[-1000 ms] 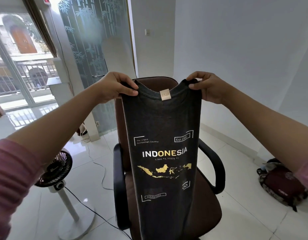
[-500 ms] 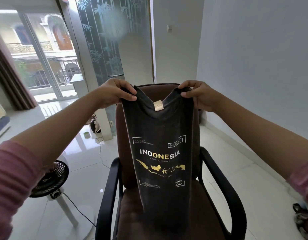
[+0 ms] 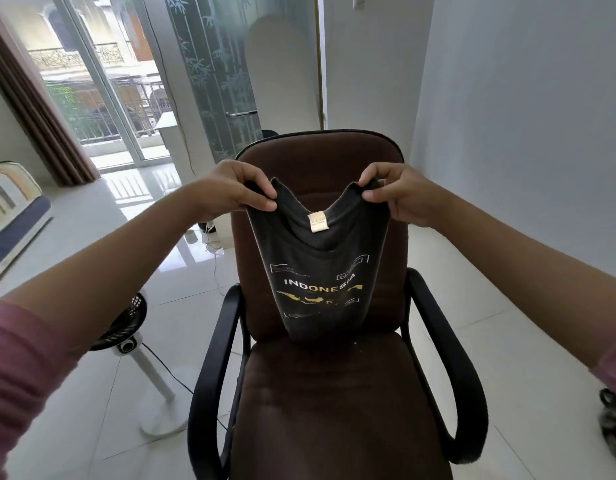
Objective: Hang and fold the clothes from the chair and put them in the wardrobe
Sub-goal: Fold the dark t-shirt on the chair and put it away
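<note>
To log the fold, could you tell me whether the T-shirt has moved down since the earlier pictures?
Yes: the T-shirt has dropped against the chair backrest; its hem now meets the seat.

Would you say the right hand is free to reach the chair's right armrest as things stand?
Probably not yet: the right hand is pinching the shirt, though nothing blocks the way down to the armrest.

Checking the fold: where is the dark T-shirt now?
Head view, centre: the dark T-shirt hangs from the left hand and right hand, before the brown chair backrest.
</note>
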Demonstrator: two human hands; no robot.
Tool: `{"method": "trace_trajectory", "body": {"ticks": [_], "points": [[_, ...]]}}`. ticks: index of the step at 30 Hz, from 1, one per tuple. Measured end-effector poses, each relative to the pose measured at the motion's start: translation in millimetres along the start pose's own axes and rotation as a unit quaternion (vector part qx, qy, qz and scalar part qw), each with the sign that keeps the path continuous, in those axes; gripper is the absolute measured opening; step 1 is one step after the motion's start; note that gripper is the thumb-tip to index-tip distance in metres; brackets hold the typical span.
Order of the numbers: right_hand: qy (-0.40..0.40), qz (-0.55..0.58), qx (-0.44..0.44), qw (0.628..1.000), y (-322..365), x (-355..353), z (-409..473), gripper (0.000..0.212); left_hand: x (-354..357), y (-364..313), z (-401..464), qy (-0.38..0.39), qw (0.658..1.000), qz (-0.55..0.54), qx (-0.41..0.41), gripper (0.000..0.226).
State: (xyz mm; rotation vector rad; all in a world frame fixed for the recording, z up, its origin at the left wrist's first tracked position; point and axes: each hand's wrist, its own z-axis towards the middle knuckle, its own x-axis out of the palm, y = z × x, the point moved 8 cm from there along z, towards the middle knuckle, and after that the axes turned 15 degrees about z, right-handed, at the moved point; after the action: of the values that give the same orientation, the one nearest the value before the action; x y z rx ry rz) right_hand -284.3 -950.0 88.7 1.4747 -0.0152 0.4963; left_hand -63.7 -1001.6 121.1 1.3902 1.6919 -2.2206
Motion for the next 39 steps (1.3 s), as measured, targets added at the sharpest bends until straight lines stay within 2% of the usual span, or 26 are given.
{"method": "trace_trajectory", "body": {"ticks": [6, 13, 16, 22, 27, 32, 39], "points": [[0.02, 0.033, 0.062, 0.997, -63, 43, -80, 0.022, 72, 12, -89, 0.069, 0.997, -0.011, -0.007, 0.019], [-0.01, 0.055, 0.133, 0.99, -155, 99, -214, 0.019, 172, 46, -230, 0.129, 0.99, -0.039, -0.037, 0.024], [-0.007, 0.077, 0.183, 0.98, -205, 118, -265, 0.012, 220, 63, -286, 0.171, 0.982, -0.048, -0.062, 0.02], [-0.034, 0.091, 0.261, 0.96, -286, 141, -337, 0.02, 299, 95, -357, 0.269, 0.956, -0.046, -0.108, 0.015], [-0.085, 0.115, 0.277, 0.95, -329, 124, -353, 0.018, 327, 128, -358, 0.283, 0.945, -0.053, -0.153, 0.022], [-0.167, 0.105, 0.276, 0.941, -356, 74, -335, 0.024, 326, 180, -318, 0.227, 0.95, -0.05, -0.209, 0.03], [-0.237, 0.063, 0.265, 0.932, -393, -17, -260, 0.028, 317, 253, -214, 0.161, 0.954, 0.008, -0.251, 0.034]]}}
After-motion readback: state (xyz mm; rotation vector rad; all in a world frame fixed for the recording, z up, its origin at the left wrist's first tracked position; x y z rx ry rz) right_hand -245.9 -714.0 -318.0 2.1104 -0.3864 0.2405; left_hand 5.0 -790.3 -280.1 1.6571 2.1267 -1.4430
